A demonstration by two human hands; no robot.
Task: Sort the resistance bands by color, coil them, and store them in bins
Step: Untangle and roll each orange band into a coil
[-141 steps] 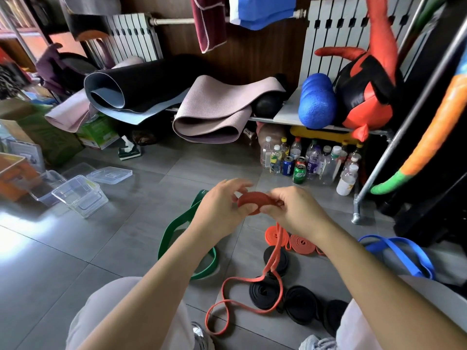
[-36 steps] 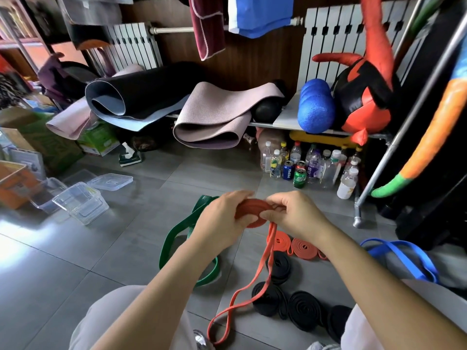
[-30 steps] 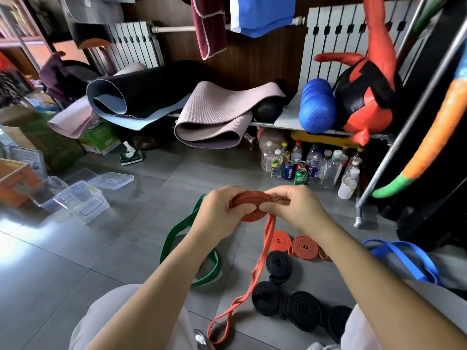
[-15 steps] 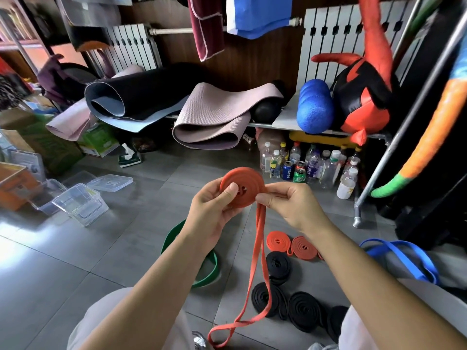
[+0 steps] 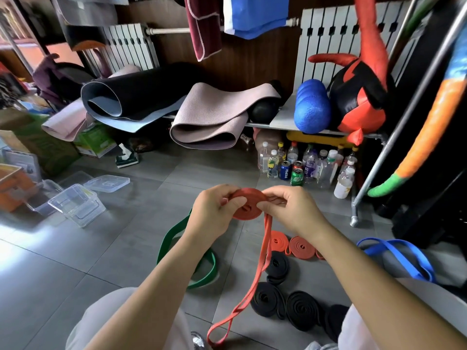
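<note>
Black mat (image 5: 141, 94) and pink mat (image 5: 209, 122) rolled, side by side. Blue roller (image 5: 312, 107) on shelf (image 5: 283, 117), touching red-black bag (image 5: 358, 97). Bottles (image 5: 326, 168), cans (image 5: 295, 174) below on floor (image 5: 75, 261). Radiator (image 5: 336, 39) behind.

Daylight enters from the left, leaving a bright glare patch on the floor tiles (image 5: 30, 238) at lower left. Wide-angle bending curves the frame edges; the upper corners look soft and dim.
</note>
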